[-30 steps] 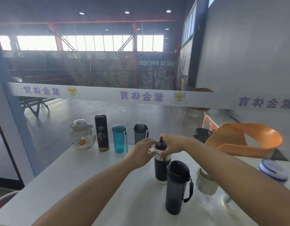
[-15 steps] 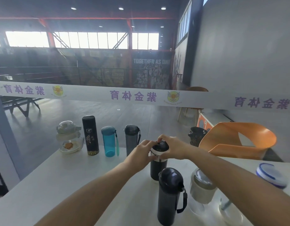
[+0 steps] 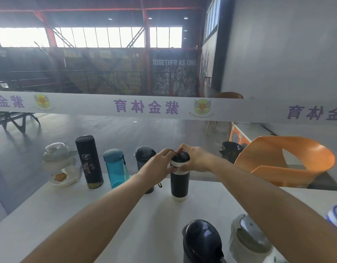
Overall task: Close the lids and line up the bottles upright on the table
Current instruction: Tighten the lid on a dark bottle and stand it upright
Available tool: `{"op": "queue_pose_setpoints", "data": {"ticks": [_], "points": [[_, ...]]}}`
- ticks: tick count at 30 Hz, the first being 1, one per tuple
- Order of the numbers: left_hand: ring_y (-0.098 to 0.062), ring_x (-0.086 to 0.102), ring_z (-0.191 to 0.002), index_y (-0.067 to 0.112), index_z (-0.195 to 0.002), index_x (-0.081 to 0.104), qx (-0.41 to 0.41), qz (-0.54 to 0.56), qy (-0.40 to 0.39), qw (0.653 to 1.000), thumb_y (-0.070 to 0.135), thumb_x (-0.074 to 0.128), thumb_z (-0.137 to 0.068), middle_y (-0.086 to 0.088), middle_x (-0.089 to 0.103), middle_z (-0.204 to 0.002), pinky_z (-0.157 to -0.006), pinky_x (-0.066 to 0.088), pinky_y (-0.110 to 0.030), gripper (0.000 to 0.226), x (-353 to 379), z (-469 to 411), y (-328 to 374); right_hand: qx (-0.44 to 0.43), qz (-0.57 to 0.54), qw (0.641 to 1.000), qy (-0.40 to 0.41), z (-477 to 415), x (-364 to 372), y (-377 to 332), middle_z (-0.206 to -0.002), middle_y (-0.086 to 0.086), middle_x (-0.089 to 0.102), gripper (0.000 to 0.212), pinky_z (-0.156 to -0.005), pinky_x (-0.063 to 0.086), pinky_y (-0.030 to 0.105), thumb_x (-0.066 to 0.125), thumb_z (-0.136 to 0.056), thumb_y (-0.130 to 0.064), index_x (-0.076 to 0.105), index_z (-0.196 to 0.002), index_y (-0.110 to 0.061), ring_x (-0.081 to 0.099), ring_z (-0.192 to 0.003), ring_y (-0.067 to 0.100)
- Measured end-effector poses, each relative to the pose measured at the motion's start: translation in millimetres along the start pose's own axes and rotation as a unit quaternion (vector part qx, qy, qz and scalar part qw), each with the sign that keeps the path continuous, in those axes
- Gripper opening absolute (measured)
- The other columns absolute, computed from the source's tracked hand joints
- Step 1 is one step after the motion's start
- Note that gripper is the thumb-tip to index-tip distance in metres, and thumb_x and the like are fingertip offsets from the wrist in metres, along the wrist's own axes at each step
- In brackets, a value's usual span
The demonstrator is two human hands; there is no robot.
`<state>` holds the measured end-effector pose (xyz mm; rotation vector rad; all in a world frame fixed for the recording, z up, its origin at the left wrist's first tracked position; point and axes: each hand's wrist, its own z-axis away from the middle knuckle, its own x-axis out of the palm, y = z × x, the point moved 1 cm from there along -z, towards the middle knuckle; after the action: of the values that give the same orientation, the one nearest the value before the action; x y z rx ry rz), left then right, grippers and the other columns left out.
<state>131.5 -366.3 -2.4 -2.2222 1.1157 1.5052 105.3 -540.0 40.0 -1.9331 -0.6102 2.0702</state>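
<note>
While a row of drinks bottles is standing along the far edge of a white table (image 3: 50, 205), a person is working on a black bottle (image 3: 180, 184) that is standing upright just right of the row. The left hand (image 3: 160, 163) is curling its fingers round the bottle's white collar. The right hand (image 3: 197, 158) is pinching the black lid (image 3: 181, 155) from the other side, and the fingers are making it hard to tell whether the lid is sitting fully home. The left forearm is hiding most of a grey bottle (image 3: 144, 155). Left of it, a blue bottle (image 3: 115, 168), a tall black flask (image 3: 89, 161) and a clear jug-like bottle (image 3: 59, 165) are standing upright. Nearest the person, a dark bottle (image 3: 201, 242) and a grey-capped clear bottle (image 3: 248, 242) are running off the bottom edge.
</note>
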Motion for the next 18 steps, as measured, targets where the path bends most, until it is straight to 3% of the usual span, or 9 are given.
{"op": "queue_pose_setpoints", "data": {"ticks": [14,18], "points": [[-0.018,0.061,-0.116,0.017,-0.139,0.051,0.006,-0.043,-0.015,0.999,0.034,0.070,-0.089,0.001,0.051,-0.142,-0.099,0.045,-0.022,0.056,-1,-3,-12,-0.011,-0.011,1.000,0.008,-5,7,-3,-0.122,0.002,0.060,0.055,-0.092,0.052,0.035,0.083,-0.079,-0.029,0.047,-0.120,-0.031,0.060,-0.110,0.026],[-0.021,0.055,-0.126,0.019,-0.147,0.042,0.027,-0.096,-0.013,0.995,0.033,0.066,-0.092,-0.002,0.045,-0.148,-0.105,0.042,-0.026,0.061,-7,4,-3,-0.006,0.002,1.000,-0.006,6,3,-9,-0.130,0.002,0.057,0.066,-0.098,0.051,0.040,0.083,-0.078,-0.032,0.044,-0.132,-0.033,0.057,-0.116,0.027]]}}
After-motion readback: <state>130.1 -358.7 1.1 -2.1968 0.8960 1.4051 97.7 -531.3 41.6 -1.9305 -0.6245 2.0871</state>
